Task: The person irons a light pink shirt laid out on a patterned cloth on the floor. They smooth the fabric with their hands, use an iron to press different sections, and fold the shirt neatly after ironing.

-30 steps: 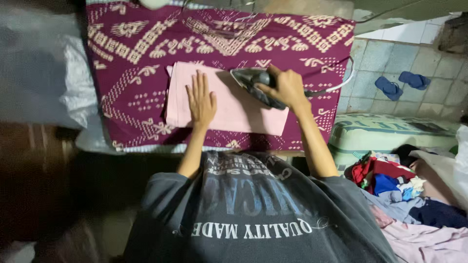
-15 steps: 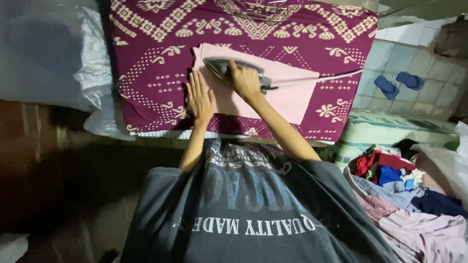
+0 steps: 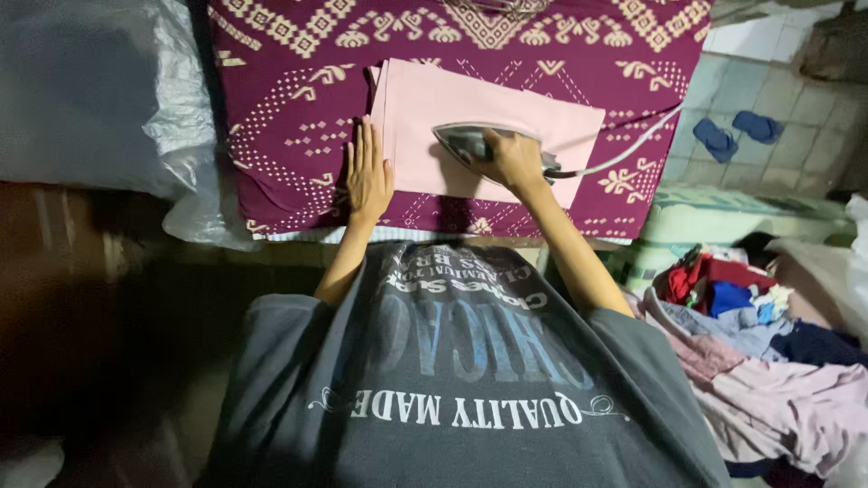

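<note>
A folded pink cloth (image 3: 470, 113) lies flat on a maroon patterned cover (image 3: 289, 136) spread over the ironing surface. My right hand (image 3: 514, 161) grips the handle of a grey iron (image 3: 470, 143), which rests on the pink cloth with its tip pointing left. The iron's white cord (image 3: 633, 149) trails off to the right. My left hand (image 3: 368, 176) lies flat with fingers spread at the cloth's left edge, partly on the maroon cover.
A clear plastic-wrapped bundle (image 3: 90, 90) sits at the left. A heap of mixed clothes (image 3: 759, 361) lies at the lower right. A pair of blue sandals (image 3: 732, 134) rests on the tiled floor at the right, next to a patterned cushion (image 3: 723, 203).
The iron slid left across the pink cloth, then back to the right. My left hand shifted to the cloth's left edge. The camera view moved slightly.
</note>
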